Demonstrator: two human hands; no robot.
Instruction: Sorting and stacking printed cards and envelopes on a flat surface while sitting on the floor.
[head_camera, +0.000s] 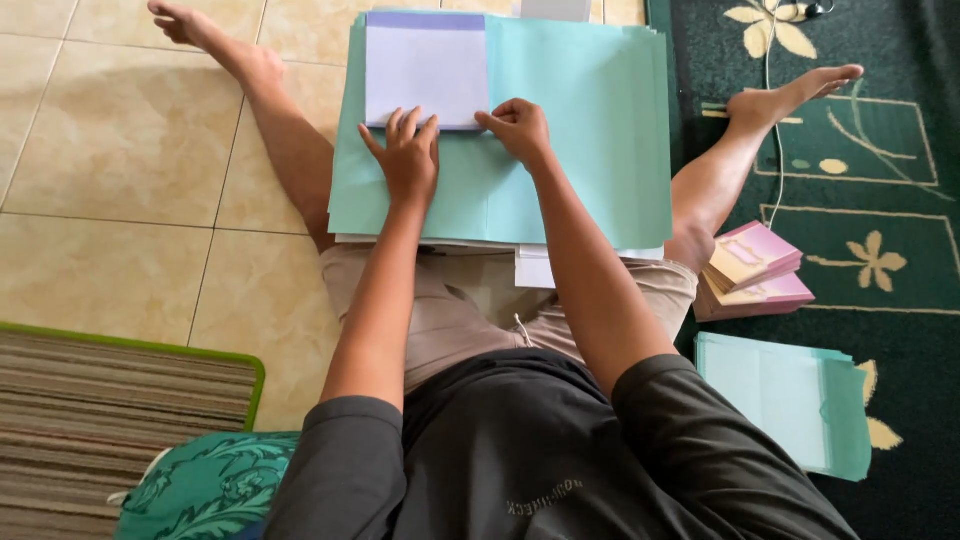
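A stack of large teal paper sheets (590, 150) lies on the floor between my spread legs. On its upper left part rests a smaller pale lavender sheet (425, 65). My left hand (405, 155) lies flat with fingers apart, pressing on the lavender sheet's lower edge. My right hand (517, 127) has its fingers curled, and its fingertips pinch the sheet's lower right corner. A few white sheets (535, 268) stick out from under the teal stack near my lap.
A pile of pink and cream folded cards (752, 270) sits by my right knee on a dark green patterned carpet (900, 210). Teal folded sheets (790, 400) lie nearer. Beige tiles (110, 170), a striped mat (110, 420) and a green cushion (205, 485) are at left. A white cable (768, 110) crosses the carpet.
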